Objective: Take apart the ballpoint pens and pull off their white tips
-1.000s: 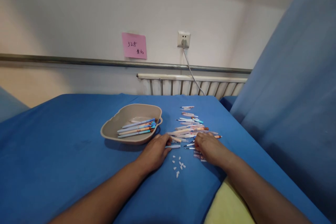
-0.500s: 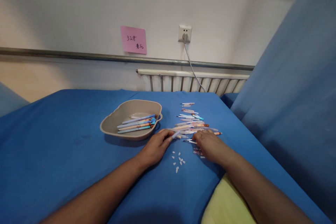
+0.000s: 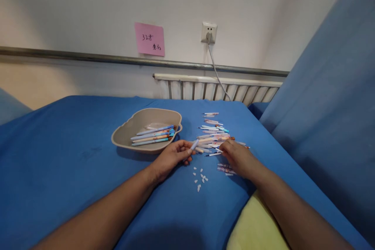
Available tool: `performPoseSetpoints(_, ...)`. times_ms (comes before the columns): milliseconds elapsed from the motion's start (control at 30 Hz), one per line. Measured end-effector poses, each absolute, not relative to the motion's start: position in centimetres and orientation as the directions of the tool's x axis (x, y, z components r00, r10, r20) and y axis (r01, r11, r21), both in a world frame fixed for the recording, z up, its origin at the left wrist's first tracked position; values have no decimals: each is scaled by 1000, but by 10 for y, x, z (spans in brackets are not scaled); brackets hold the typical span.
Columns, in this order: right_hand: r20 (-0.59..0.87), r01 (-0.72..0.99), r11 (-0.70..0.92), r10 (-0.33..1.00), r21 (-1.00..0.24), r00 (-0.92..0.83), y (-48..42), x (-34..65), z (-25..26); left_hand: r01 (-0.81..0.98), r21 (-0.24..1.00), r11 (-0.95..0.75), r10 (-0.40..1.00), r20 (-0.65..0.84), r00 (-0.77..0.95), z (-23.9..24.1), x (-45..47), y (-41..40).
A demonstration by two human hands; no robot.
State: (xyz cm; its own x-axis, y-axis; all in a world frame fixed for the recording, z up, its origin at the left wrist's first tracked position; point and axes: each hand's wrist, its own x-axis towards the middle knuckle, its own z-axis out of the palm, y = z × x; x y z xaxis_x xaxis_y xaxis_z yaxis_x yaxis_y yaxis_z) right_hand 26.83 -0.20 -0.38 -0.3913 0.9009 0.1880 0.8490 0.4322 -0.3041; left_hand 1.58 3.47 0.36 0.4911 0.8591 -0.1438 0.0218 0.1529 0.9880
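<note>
My left hand (image 3: 172, 155) is closed round a pale pen barrel (image 3: 193, 145) whose tip sticks out past my fingers, a little above the blue cloth. My right hand (image 3: 238, 157) rests palm down on the near end of a loose pile of pens and pen parts (image 3: 213, 134), fingers curled at a thin refill (image 3: 213, 154); what it grips is hidden. A beige tray (image 3: 129, 131) with several assembled pens (image 3: 152, 134) sits just left of my left hand. Several small white caps (image 3: 200, 177) lie on the cloth between my wrists.
The table is covered in blue cloth (image 3: 58, 152). Behind it are a radiator (image 3: 216, 90), a wall socket with a cable (image 3: 209, 33) and a pink note (image 3: 149, 39). A tall blue draped surface (image 3: 331, 86) stands at the right. Something yellow (image 3: 254, 226) lies under my right forearm.
My left hand has picked the pale barrel off the cloth and turned it upward. My right hand has slid slightly forward into the pile. The camera has tilted down a little.
</note>
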Motion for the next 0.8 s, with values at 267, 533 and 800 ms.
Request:
performPoseSetpoints(267,390,786,424,885,-450,-254,-2,277,1,-111,948,298,813,-191,551,10,16,31)
performPoseSetpoints(533,309,543,279,950,-792,-38,1,271,-5,-16,972,233,831,-191,523,5,23,29)
performPoseSetpoints(800,285,412,312,950,-856,-129,-3,267,1,50,986,158,853,-162,495,4,25,25)
